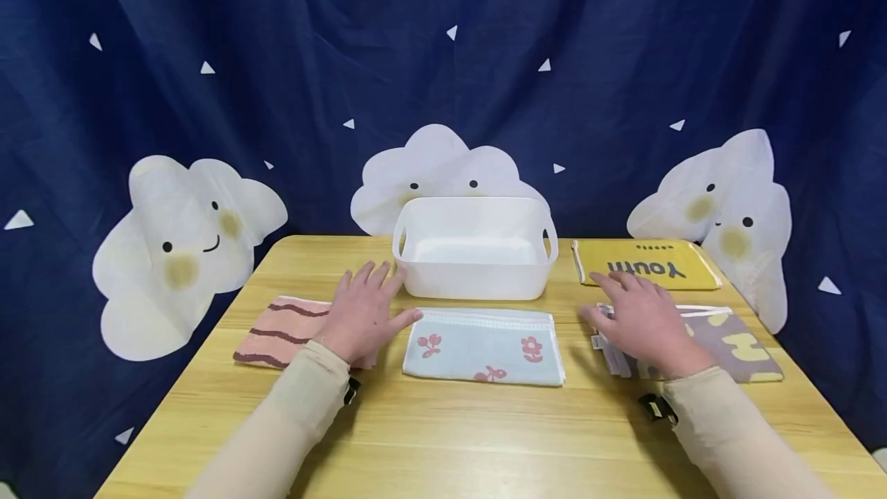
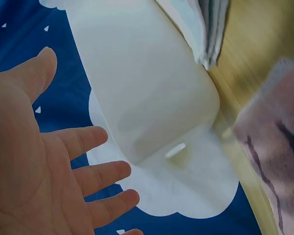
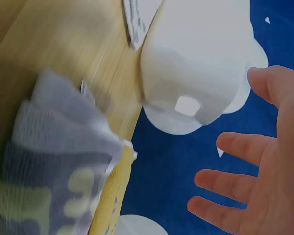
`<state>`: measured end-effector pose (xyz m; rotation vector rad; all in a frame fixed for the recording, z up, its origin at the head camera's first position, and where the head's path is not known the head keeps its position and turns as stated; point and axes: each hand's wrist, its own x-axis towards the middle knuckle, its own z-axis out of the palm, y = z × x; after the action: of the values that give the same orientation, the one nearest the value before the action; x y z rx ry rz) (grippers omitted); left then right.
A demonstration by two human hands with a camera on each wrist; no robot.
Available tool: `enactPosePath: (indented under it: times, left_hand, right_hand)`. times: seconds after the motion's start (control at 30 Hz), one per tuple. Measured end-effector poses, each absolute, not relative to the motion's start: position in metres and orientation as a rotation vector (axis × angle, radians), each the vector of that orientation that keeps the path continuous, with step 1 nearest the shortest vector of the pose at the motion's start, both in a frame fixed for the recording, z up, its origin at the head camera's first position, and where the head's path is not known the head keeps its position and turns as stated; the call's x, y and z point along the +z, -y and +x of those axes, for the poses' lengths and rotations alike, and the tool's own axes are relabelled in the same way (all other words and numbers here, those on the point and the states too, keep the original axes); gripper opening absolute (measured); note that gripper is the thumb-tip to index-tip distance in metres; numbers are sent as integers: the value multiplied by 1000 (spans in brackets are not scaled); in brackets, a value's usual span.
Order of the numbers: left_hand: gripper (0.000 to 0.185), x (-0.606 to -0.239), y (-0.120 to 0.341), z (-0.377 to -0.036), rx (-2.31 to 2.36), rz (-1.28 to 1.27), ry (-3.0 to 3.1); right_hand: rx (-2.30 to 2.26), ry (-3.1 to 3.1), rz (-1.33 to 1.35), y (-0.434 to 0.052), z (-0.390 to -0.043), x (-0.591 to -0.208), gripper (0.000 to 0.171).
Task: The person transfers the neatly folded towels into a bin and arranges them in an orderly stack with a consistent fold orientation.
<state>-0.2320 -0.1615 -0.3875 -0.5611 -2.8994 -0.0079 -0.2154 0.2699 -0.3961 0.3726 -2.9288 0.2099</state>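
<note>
My left hand (image 1: 367, 314) is above the inner end of a folded pink towel (image 1: 277, 329) with wavy maroon stripes, and its fingers are spread and hold nothing. Over the near left part of a folded purple and yellow towel (image 1: 741, 345) hovers my right hand (image 1: 644, 322), fingers apart and grasping nothing. Between the hands lies a folded pale blue towel (image 1: 478, 356) with pink flowers. Behind it stands a white plastic basket (image 1: 478, 281) with handle holes; its visible inside holds nothing. A folded yellow towel (image 1: 665, 260) with dark lettering lies behind the purple one.
The wooden table (image 1: 443, 437) extends in front of the towels toward the body. Right behind the table hangs a dark blue curtain (image 1: 388, 37) with white triangles and cloud shapes. The basket stands near the table's back edge.
</note>
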Motion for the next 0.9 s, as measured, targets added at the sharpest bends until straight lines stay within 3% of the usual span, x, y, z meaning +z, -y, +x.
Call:
enactPosePath:
  times: [0.47,0.9]
  left_hand:
    - [75,-396,133,-223,-27,-593,3028]
    - [60,-412,124,-226,-167,-522,3150]
  right_hand:
    - [347,3011,451,-247,-219,-413,59]
    - [488,3117,482,-229,-221,-433,24]
